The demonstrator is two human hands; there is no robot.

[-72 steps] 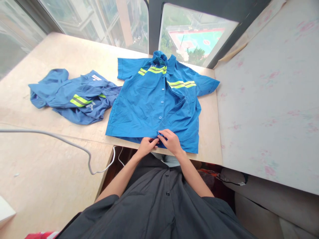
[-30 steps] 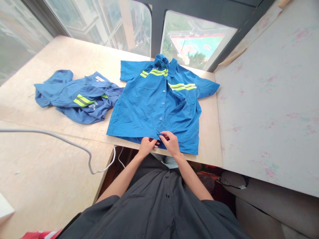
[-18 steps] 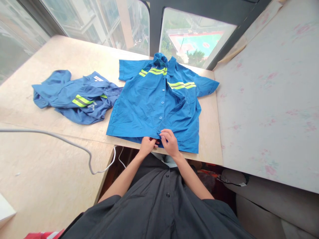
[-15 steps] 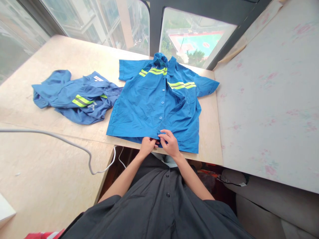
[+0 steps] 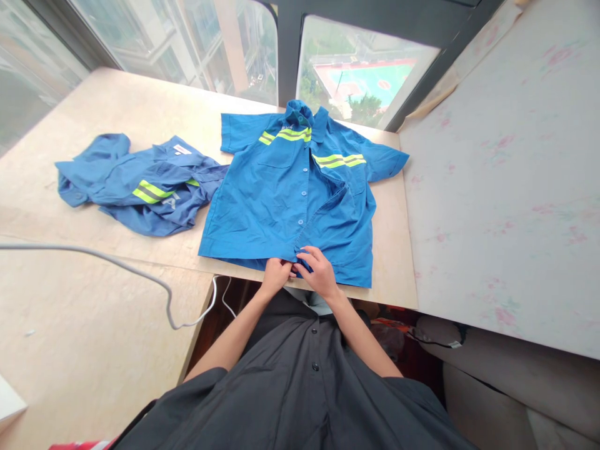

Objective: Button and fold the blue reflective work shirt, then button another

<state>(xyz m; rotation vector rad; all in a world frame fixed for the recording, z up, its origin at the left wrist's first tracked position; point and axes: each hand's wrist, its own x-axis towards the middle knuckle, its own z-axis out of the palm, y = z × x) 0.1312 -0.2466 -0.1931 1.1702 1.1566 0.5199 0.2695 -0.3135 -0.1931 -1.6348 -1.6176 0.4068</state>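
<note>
A blue short-sleeved work shirt (image 5: 272,200) with yellow-and-grey reflective strips lies front up, collar toward the window. Light buttons run down its front edge, and the other front panel gapes open at the chest. At the bottom hem, my left hand (image 5: 277,275) is closed on the cloth, its fingertips partly under the hem. My right hand (image 5: 319,273) pinches the hem at the front opening, right beside the left. The bit of cloth between the fingertips is too small to make out.
A second blue shirt (image 5: 140,181) lies crumpled to the left on the wooden table (image 5: 94,300). A grey cable (image 5: 107,255) crosses the table's left part and hangs over its edge. A flower-patterned panel (image 5: 506,187) borders the right side; windows stand behind.
The fingers of my right hand have shifted slightly at the hem. The view has moved a little; the shirts lie as before.
</note>
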